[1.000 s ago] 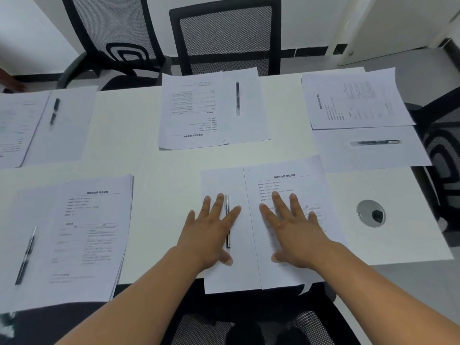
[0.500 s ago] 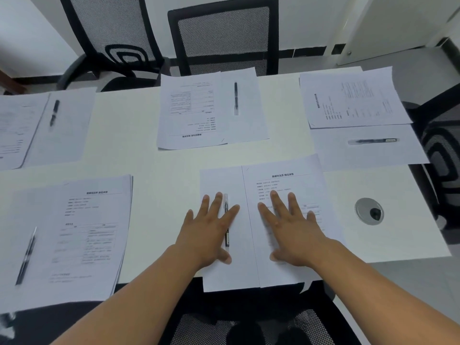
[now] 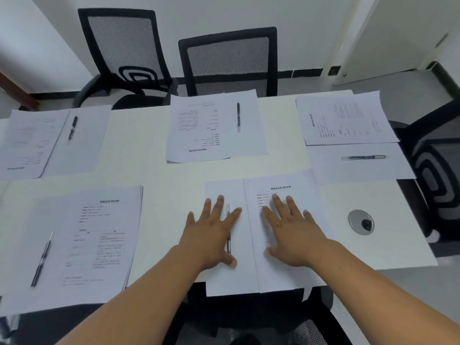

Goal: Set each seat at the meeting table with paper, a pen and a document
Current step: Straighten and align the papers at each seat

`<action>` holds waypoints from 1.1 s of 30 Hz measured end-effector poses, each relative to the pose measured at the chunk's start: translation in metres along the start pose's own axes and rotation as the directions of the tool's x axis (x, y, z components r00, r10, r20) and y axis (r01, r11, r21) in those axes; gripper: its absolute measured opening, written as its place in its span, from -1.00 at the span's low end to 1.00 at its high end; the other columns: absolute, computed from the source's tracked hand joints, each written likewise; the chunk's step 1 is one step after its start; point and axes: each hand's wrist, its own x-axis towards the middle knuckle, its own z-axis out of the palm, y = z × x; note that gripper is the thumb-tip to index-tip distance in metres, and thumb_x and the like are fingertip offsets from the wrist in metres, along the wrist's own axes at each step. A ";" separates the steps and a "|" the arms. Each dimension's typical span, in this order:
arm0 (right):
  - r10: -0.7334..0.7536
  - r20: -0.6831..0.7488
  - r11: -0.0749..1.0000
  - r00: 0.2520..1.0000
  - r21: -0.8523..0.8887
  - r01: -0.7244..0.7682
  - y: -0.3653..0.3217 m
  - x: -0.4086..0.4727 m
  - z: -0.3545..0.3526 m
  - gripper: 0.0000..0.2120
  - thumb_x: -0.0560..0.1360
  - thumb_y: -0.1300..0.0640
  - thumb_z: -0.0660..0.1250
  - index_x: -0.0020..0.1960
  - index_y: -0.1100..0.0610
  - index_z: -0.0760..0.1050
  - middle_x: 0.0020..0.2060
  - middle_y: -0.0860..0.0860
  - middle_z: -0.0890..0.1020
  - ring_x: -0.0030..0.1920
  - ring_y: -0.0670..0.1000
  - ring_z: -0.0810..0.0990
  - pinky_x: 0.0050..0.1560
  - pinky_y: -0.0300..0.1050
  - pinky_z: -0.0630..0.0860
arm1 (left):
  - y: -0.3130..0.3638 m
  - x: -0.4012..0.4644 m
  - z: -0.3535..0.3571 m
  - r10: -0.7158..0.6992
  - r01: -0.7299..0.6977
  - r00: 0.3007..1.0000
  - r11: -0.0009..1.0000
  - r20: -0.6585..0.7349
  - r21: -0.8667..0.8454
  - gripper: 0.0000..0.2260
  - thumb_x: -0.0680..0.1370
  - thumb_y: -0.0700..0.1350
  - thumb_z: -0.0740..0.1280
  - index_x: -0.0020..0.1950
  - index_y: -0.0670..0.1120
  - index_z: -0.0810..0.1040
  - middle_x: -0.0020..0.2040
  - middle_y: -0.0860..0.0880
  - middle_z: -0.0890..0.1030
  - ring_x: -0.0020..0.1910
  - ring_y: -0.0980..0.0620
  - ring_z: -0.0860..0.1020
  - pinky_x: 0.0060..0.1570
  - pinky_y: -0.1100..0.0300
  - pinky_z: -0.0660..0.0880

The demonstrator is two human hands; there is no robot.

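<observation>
No grasp on either side: left hand [image 3: 211,235] flat, fingers spread, pressing on the blank sheet [image 3: 224,277] and partly covering the ballpoint pen [image 3: 228,241]; right hand [image 3: 291,235] flat, fingers spread, pressing on the printed document [image 3: 293,188]. Nothing pinched, nothing curled

Location: this set sits at the near edge of the white table [image 3: 159,175], in front of the near chair [image 3: 249,319], lower edges of both sheets overhanging the table edge slightly. Blank sheet left, document right, document's left edge overlapping the sheet

Orientation: pen long axis runs near-to-far, roughly parallel to the paper seam; which end is the tip can't be told under the hand. Document long axis also near-to-far, heading at the far end, so readable from this seat

Handling, as a guess: paper light, floppy, slides easily on the smooth top, so flat-palm pushes suit squaring up; for lifting, pinch at an overhanging near corner. Pen stiff, light, likely to roll sideways; take by mid-barrel, thumb and forefinger

Status guess: final straightening here; four other seats in view already carry paper, pen and document
</observation>
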 end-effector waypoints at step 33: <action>-0.088 -0.308 0.987 0.947 -0.157 0.041 -0.076 -0.203 -0.110 -0.10 0.68 -0.27 0.26 0.77 -0.05 -0.23 0.77 0.06 -0.20 0.76 0.24 -0.17 0.69 0.36 0.01 | 0.061 -0.213 -0.096 -0.222 0.218 0.928 0.975 -0.298 -0.045 -0.17 0.69 0.29 0.29 0.79 0.18 -0.14 0.81 -0.10 -0.19 0.78 -0.27 -0.11 0.65 -0.46 0.07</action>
